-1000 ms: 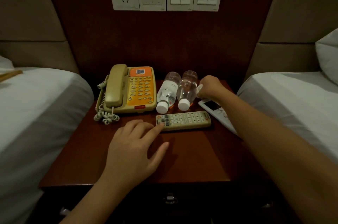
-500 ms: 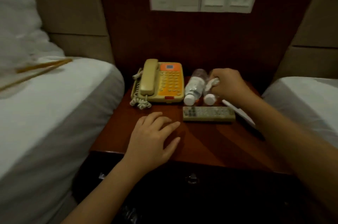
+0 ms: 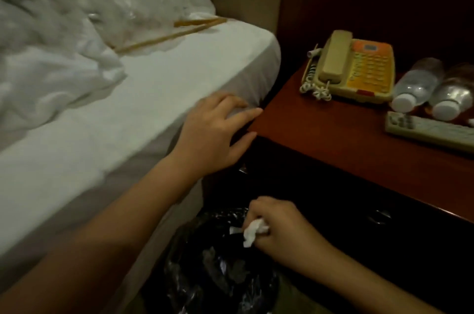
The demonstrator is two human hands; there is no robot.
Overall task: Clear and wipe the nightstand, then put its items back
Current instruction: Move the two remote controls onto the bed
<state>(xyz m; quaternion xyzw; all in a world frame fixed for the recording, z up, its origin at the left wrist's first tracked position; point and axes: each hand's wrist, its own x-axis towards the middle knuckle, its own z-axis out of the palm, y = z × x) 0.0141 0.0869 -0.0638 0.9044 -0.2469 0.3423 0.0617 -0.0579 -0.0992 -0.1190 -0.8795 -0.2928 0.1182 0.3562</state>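
Right hand [image 3: 278,227] pinches a crumpled tissue [image 3: 252,231] over the black-lined bin [image 3: 218,270], its contents unclear. Left hand [image 3: 218,131] lies wide, fingers relaxed. At 3 o'clock, the remote [image 3: 431,130] is cut off.

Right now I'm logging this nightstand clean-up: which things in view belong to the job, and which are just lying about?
Job:
nightstand
telephone
two water bottles
remote
crumpled tissue, held by right hand over bin bag

Lying about:
bed
chopsticks
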